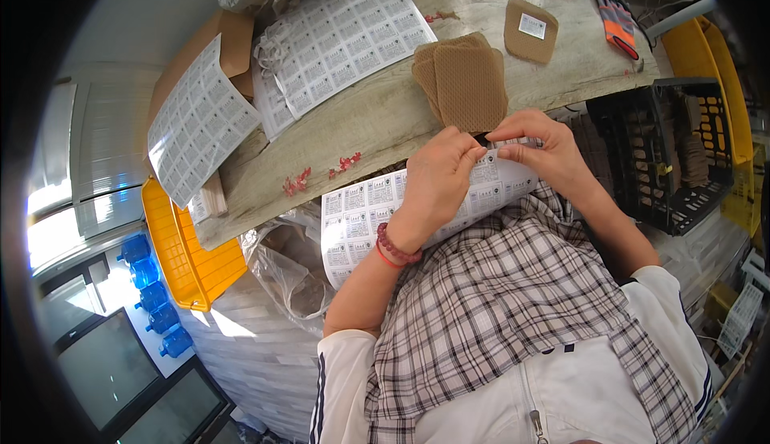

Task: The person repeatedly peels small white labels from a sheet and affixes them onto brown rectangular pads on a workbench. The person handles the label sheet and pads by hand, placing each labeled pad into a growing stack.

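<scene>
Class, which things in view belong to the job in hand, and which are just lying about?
Job, apparently:
held label sheet
tabletop label sheets
stacked brown pads
labelled pad

Probably lying about:
blue bottles
left yellow crate
lower clear bag

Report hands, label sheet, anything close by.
Left hand and right hand close together at far edge of label sheet, grip unclear. Sheet curved. Brown pad stack just beyond.

Look there, a yellow crate by the bench's left near corner, blue water jugs lined up beyond! Across, an orange-and-grey item near the right edge, black crate below that corner.
</scene>
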The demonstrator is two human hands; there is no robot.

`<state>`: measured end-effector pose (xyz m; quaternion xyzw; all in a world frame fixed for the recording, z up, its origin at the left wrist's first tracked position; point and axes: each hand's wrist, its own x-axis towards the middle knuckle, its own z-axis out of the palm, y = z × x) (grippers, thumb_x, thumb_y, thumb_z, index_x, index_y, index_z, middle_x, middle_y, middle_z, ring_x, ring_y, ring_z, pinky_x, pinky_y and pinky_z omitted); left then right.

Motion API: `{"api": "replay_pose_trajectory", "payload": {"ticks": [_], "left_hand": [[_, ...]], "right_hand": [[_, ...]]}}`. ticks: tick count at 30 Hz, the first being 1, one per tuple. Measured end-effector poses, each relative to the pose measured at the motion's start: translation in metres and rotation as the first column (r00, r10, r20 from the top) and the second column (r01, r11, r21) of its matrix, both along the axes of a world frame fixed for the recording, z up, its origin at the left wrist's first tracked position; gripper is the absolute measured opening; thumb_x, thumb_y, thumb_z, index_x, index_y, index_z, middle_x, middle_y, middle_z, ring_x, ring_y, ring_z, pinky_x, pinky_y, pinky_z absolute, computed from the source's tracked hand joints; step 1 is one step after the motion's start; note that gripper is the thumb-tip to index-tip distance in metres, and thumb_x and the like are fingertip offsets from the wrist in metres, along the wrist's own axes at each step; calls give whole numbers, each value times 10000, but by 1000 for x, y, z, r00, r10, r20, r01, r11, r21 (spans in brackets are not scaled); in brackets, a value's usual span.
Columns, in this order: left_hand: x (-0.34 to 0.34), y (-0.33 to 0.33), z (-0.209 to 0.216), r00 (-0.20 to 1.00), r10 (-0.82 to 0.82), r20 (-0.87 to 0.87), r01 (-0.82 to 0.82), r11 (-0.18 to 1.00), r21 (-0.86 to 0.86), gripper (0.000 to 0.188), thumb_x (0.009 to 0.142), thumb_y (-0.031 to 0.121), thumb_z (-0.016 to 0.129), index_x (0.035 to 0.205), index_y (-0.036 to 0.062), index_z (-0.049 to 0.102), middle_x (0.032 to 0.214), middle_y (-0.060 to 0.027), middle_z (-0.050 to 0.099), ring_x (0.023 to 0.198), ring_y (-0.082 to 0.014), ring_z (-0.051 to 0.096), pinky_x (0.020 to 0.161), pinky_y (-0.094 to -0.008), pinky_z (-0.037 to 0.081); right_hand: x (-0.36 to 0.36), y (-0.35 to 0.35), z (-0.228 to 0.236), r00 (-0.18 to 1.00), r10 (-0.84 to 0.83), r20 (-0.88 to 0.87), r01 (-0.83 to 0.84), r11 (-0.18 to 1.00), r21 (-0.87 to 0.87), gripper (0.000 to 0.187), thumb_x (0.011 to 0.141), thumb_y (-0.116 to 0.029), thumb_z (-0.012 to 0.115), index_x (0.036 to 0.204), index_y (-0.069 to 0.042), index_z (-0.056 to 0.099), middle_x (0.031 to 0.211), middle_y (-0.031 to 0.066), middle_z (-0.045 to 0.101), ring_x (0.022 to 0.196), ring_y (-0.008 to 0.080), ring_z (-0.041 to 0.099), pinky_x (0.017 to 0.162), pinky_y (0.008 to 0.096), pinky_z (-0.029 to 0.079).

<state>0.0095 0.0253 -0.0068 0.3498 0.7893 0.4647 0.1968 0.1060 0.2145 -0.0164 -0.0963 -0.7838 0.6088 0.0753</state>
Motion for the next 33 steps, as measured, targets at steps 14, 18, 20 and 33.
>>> {"api": "replay_pose_trajectory", "payload": {"ticks": [14,18,20,33], "left_hand": [[2,4,-1,997,50,-59,-51,999,-8,158,963,138,648,931,-13,683,846,-149,622,777,-307,628,708,-377,490],[5,6,3,995,49,-83,-50,999,-15,161,969,144,644,934,-7,688,849,-154,623,787,-322,632,710,-389,491],[5,6,2,995,37,-98,-41,999,-36,165,971,147,642,940,-8,689,858,-152,628,796,-325,637,716,-388,495],[-22,-15,12,990,62,125,-40,984,-172,174,940,141,643,960,-9,730,883,-111,715,798,-204,677,731,-339,515]], "right_hand": [[15,-28,0,862,87,-499,371,562,739,164,765,-103,801,926,-114,770,978,15,709,902,218,660,977,451,517],[12,-31,-5,862,2,-508,384,651,655,153,755,-62,807,892,-94,749,966,26,708,877,225,663,957,468,531],[10,-34,-9,857,-23,-514,398,662,635,163,749,-36,807,887,-81,731,958,38,703,863,240,661,938,453,542],[16,-31,-23,815,-69,-576,403,781,476,148,813,26,752,917,-46,675,970,88,674,923,313,629,863,409,555]]}}
